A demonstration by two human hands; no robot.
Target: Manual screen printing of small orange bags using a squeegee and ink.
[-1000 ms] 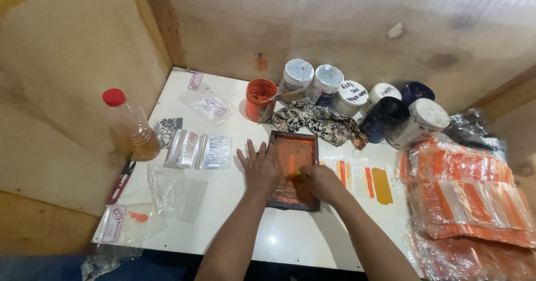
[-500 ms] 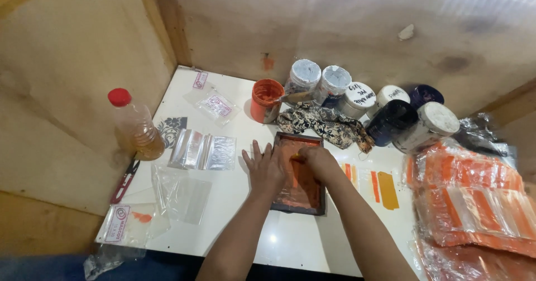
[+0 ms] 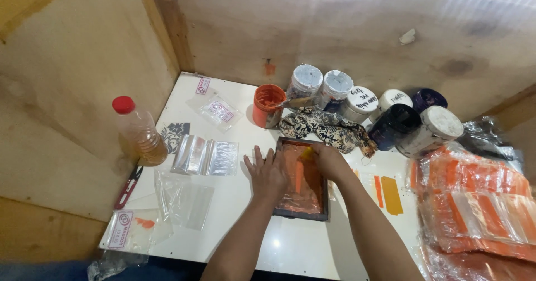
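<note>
A small dark-framed printing screen (image 3: 304,200), smeared with orange ink, lies flat on the white table (image 3: 290,247). My left hand (image 3: 267,172) presses flat on the screen's left edge, fingers spread. My right hand (image 3: 330,161) is at the far end of the screen, closed on a small yellowish scraper (image 3: 306,153) that rests on the mesh. An orange streak runs down the middle of the mesh. An open pot of orange ink (image 3: 268,105) with a tool lying across its rim stands just beyond the screen.
A patterned rag (image 3: 326,127) and several lidded jars (image 3: 357,102) line the back. Orange-printed bags (image 3: 474,203) pile up at the right. Clear bags (image 3: 205,157), a red-capped bottle (image 3: 139,130) and a red-handled cutter (image 3: 128,186) lie left. Wooden walls enclose the table.
My right hand has slid with the scraper from the middle of the screen to its far end. My left hand has stayed on the frame's left edge.
</note>
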